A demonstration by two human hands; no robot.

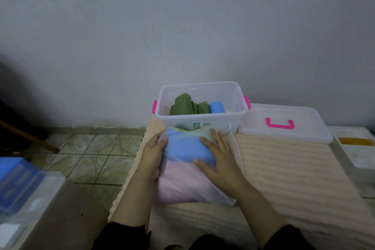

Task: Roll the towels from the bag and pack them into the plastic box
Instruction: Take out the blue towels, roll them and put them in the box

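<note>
A translucent bag (pixel 194 186) of folded towels lies on a cream ribbed mat (pixel 284 170), just in front of the clear plastic box (pixel 203 119); through the bag show a blue towel (pixel 182 148) on top, a pink towel (pixel 182 182) nearer the person, and a pale yellow-green edge at the far end. The left hand (pixel 152 154) grips the bag's left side, fingers curled round the edge by the blue towel; the right hand (pixel 219 156) rests flat on top of the bag, fingers straight and spread, holding nothing. The box stands open against the wall, pink latches (pixel 154 107) at either end; inside lie green towels (pixel 186 105) and one rolled blue towel (pixel 217 107) beside them. A small label (pixel 202 125) sits on the box's near wall, with a blue-green logo; its print is too blurred to read. The box's lid (pixel 284 122), with a pink handle (pixel 280 123), lies on the mat just right of the box; further right is a white tub (pixel 355 152) holding something amber; at far left, clear bins (pixel 26 193) stand on the tiled floor (pixel 91 152).
</note>
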